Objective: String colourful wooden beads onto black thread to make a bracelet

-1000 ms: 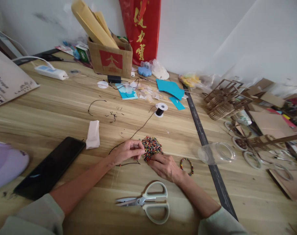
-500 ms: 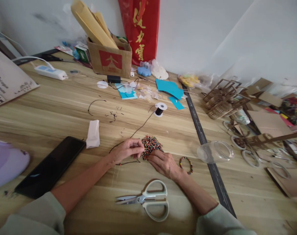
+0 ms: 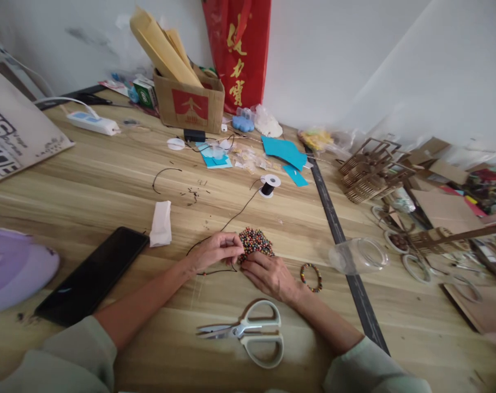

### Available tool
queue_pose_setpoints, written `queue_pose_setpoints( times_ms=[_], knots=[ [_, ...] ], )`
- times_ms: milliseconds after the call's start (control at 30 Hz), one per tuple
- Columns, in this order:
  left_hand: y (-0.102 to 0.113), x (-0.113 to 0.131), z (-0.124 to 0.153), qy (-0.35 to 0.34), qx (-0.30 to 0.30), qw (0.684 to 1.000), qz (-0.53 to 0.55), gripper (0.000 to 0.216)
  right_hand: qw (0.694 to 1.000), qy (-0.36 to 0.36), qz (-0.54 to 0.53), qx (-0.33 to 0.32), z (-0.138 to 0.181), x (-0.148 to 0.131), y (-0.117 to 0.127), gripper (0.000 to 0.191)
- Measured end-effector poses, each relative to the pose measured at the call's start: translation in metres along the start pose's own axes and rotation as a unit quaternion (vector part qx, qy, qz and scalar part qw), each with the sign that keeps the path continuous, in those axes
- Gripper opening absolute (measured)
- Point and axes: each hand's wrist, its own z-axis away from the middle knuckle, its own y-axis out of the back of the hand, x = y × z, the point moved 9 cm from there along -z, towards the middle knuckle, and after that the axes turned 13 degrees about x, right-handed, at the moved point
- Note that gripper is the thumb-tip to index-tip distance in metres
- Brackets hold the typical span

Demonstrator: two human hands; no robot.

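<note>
My left hand (image 3: 220,252) is closed in a pinch on a thin black cord (image 3: 221,271). The cord runs behind the hand to a spool (image 3: 268,186), and its lower part carries a small reddish bead. Beside it my right hand (image 3: 269,275) lies low at the near edge of a pile of multicoloured beads (image 3: 256,242). Its fingers are bent and together; their tips are hidden, so what they hold cannot be made out. A finished-looking beaded bracelet (image 3: 311,277) rests right of this wrist. Scissors (image 3: 248,332) with pale handles lie nearer, blades slightly apart.
At left are a black phone (image 3: 94,275), a folded white paper (image 3: 161,224) and a purple object (image 3: 18,270). A clear plastic jar (image 3: 358,256) lies on its side at right. Behind stand a cardboard box (image 3: 190,106), blue paper pieces (image 3: 284,152) and wooden baskets (image 3: 366,172).
My right hand has shifted slightly left, off the beads and closer to the left fingertips. The left hand keeps its pinch on the cord. The whole view has shifted a little.
</note>
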Motion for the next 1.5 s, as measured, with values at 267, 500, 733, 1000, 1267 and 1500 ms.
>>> queue_pose_setpoints(
  times_ms=[267,500,733,1000,1267,1500],
  knots=[
    [0.000,0.000,0.000,0.006,0.007,1.000,-0.003,0.031,1.000,-0.011,-0.001,0.025,0.001,0.003,-0.008,0.019],
    [0.000,-0.001,0.000,0.012,0.012,1.000,0.011,0.031,1.000,-0.016,0.000,0.022,0.002,0.007,-0.008,0.022],
    [0.011,0.006,-0.002,-0.017,0.061,0.997,0.036,0.031,0.999,-0.017,0.009,0.028,0.001,0.010,-0.009,0.021],
    [0.025,0.019,-0.001,-0.065,0.136,0.988,-0.021,0.031,0.999,-0.008,-0.003,0.030,0.001,0.010,-0.008,0.019],
    [0.039,0.026,0.002,-0.079,0.209,0.975,-0.018,0.025,0.999,0.000,-0.006,0.046,0.002,0.008,-0.003,0.019],
    [0.035,0.024,0.000,-0.072,0.195,0.978,-0.023,0.027,0.995,-0.005,-0.009,0.097,0.001,0.007,0.008,0.018]
  ],
)
